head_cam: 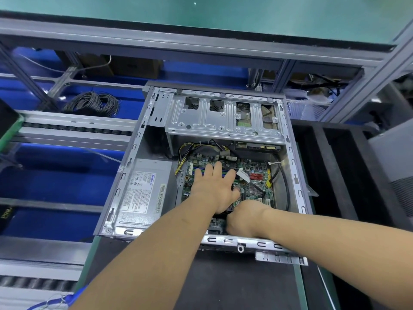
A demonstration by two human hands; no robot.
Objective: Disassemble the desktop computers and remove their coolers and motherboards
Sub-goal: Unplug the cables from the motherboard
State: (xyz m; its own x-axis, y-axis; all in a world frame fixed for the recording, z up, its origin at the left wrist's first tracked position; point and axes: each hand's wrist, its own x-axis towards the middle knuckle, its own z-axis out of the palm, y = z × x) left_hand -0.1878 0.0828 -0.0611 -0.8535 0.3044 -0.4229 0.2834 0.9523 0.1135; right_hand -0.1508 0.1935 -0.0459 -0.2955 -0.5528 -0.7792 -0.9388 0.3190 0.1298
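An open grey desktop case (292,175) lies on the bench with its green motherboard (257,168) inside. My left hand (214,186) lies on the board with fingers straight and spread, palm down over its middle. A dark part (224,211) shows just under the heel of that hand. My right hand (243,218) is at the board's near edge with its fingers curled down around this dark part. What lies under the fingers is hidden. A small finned heatsink (254,189) sits to the right of my hands.
A silver power supply (143,193) fills the case's left side, with yellow and black cables (190,151) running to the board. The drive cage (223,117) spans the far end. Blue bins, a roller rail (73,128) and a wire coil (93,104) lie left; black trays (335,171) lie right.
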